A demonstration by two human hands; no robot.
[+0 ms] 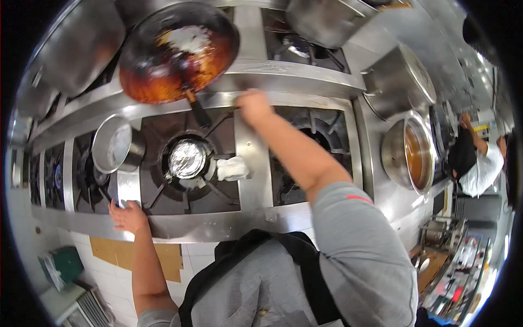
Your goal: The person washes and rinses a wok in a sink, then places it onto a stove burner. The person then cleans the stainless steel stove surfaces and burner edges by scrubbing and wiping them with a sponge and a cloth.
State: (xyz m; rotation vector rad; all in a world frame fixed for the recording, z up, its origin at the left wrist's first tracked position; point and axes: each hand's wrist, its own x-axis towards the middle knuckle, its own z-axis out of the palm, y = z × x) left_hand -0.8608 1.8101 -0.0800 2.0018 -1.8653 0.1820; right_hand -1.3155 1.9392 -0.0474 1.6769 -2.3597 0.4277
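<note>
My left hand [129, 216] rests on the stove's front steel edge [190, 231], fingers spread. Just above it, a small steel pot [116, 144] stands on a burner, tilted in this view. My right hand [254, 106] reaches to the steel ledge behind the front burners, its fingers curled in; whatever they may hold is hidden. Left of that hand, a wok [180, 54] with a browned surface sits on the back row, its dark handle [199, 111] pointing toward me. A folded white cloth [231, 169] lies beside the middle burner, whose centre carries a foil-covered disc [187, 158].
Large steel pots [327, 22] stand along the back. At right are a tall lidded pot [400, 82] and a steel bowl [411, 152] of brown liquid. Another person [479, 166] works far right, near a cluttered counter [455, 272]. Flattened cardboard [136, 256] lies on the floor.
</note>
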